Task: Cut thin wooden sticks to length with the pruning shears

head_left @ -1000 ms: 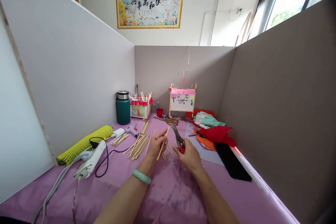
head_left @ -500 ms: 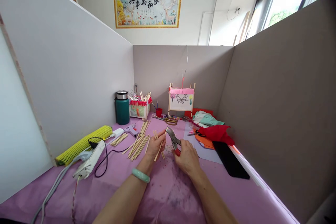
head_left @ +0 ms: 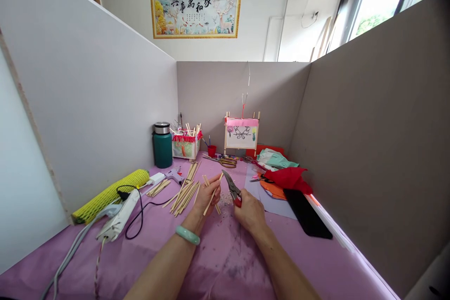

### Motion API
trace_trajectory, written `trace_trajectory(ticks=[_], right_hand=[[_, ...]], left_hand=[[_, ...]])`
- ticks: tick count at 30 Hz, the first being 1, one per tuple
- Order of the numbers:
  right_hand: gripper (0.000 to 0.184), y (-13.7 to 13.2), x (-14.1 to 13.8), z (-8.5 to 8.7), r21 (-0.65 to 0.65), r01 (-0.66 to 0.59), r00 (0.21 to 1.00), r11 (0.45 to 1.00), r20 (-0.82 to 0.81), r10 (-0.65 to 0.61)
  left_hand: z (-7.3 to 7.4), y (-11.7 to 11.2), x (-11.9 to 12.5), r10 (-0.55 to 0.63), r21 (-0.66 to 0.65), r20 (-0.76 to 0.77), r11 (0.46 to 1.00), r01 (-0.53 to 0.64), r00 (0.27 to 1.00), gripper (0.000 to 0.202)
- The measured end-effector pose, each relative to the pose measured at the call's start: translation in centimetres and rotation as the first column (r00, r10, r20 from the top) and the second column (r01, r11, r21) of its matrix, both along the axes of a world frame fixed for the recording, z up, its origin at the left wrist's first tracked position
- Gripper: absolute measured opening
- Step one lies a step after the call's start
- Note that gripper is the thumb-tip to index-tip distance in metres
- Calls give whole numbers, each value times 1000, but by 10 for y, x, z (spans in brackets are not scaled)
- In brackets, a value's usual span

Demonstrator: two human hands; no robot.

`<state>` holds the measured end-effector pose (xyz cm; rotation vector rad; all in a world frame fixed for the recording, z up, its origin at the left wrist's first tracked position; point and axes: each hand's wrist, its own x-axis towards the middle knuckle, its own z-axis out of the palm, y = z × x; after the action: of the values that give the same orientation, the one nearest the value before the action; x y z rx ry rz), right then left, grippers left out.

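My left hand [head_left: 208, 195], with a pale green bangle [head_left: 188, 235] at the wrist, is closed on thin wooden sticks [head_left: 210, 203] that cross each other. One stick's upper end points toward the pruning shears [head_left: 232, 186]. Those shears have dark metal jaws and red handles, and my right hand [head_left: 250, 211] is wrapped around them. Their jaw tips lie close to the stick's end; whether they touch it I cannot tell. Left of my left hand, a pile of similar sticks [head_left: 184, 198] lies on the purple tablecloth [head_left: 218, 262]. Small scraps are scattered between my hands.
At the back stand a green bottle [head_left: 162, 147], a decorated box of sticks [head_left: 185, 146] and a small framed hanging [head_left: 242, 133]. A power strip [head_left: 117, 215] and glue gun [head_left: 176, 176] lie left. On the right are red cloth [head_left: 286, 178] and a black phone-like slab [head_left: 307, 213].
The stick in my left hand has turned slightly and its end shows more plainly. The shears' jaws have drawn a little away from it. The whole view has shifted slightly.
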<state>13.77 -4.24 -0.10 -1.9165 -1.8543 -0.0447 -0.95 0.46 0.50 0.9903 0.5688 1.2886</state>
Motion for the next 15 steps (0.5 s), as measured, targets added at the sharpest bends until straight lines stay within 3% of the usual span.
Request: trace_trajectory(ticks=[9, 15], right_hand=[[43, -3, -6, -7, 137, 18, 999, 990, 28, -22], [30, -3, -8, -5, 97, 45, 997, 994, 63, -52]], left_hand=[[1, 0, 1, 22, 0, 2, 1000, -22, 1000, 65], [3, -3, 0, 4, -5, 2, 1000, -4, 1000, 67]])
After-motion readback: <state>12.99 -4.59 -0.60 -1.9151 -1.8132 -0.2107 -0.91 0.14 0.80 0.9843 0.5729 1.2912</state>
